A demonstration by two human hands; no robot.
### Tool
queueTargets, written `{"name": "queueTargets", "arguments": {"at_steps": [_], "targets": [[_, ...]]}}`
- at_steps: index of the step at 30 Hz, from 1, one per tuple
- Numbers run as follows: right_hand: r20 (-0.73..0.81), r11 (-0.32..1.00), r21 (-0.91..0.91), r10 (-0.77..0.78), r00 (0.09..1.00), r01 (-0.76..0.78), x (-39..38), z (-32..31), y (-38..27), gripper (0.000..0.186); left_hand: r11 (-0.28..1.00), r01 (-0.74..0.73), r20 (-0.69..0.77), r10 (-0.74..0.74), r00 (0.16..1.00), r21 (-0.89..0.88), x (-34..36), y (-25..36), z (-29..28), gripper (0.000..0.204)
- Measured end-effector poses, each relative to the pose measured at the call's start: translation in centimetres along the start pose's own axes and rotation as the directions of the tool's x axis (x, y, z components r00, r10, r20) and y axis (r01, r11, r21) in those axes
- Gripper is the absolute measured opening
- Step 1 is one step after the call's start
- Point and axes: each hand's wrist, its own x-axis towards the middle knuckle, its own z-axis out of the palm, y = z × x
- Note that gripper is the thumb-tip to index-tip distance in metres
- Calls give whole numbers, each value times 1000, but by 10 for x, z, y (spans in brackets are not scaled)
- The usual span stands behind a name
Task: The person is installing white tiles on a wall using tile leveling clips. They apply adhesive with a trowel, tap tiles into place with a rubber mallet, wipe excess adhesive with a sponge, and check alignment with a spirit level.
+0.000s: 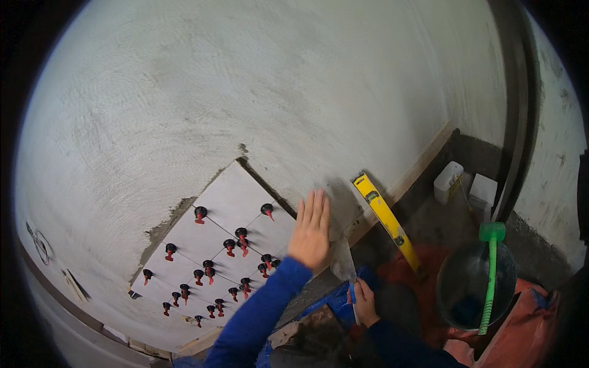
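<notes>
My left hand (pixel 311 230) is stretched flat, fingers straight and together, at the right edge of the tiled patch. Whether its palm touches the wall I cannot tell. Lower and to the right, my right hand (pixel 366 303) grips the blue handle of a trowel, whose metal blade (pixel 343 260) points up toward the wall beside my left wrist. Large pale tiles (pixel 236 190) cover the lower wall on the left. Several black-and-red tile levelling clips (pixel 200 213) stick out at their joints, and grey mortar shows along the outer edges.
A yellow spirit level (pixel 386 221) leans against the wooden batten (pixel 423 161) on the right. Beyond my right hand stands a black bucket (pixel 451 285) with a green mallet (pixel 492 264) lying across it. A white tub (pixel 448 182) and a white box (pixel 483 188) stand in the corner.
</notes>
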Motion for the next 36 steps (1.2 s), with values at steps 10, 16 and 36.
{"name": "queueTargets", "arguments": {"at_steps": [10,16,36], "targets": [[-149,999,-37,14,989,-20,19,-22,0,45,831,42,299,-247,922,555,63,-18,51,115],[-181,999,-35,-35,983,29,25,-32,-1,42,882,69,281,-221,934,466,53,-18,57,118],[65,255,-950,725,685,-180,-20,-27,112,60,-886,81,883,-438,170,-456,-407,91,9,60]]}}
